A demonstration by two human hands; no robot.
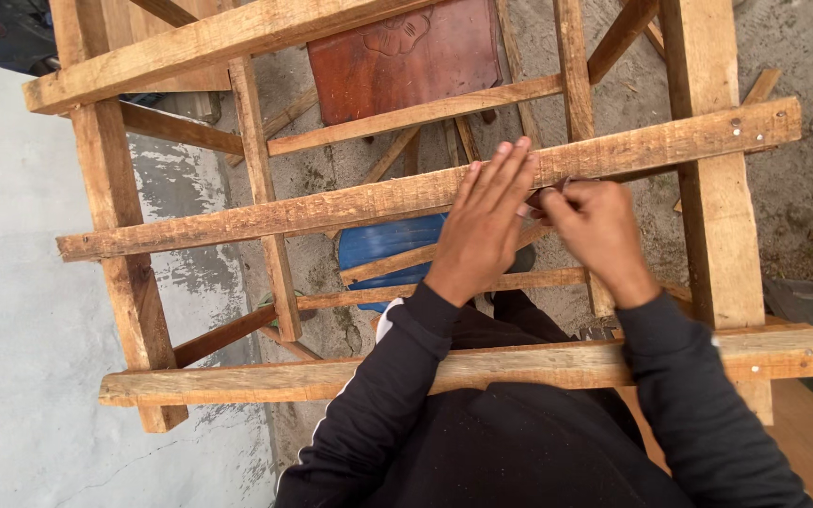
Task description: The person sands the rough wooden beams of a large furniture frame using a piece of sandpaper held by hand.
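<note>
A rough wooden frame of crossed slats fills the view. My left hand (484, 221) lies flat with fingers together on the middle slat (331, 209), which runs from left to upper right. My right hand (595, 226) is closed just beside it, pinching a small thin object against the same slat; the object is mostly hidden by my fingers. Both arms wear black sleeves and reach over the near slat (265, 381).
A thick upright plank (712, 235) stands at the right and another (119, 273) at the left. Below the frame lie a blue round object (383, 243) and a reddish-brown panel (406, 56) on dirt ground. A grey concrete wall (21, 329) borders the left.
</note>
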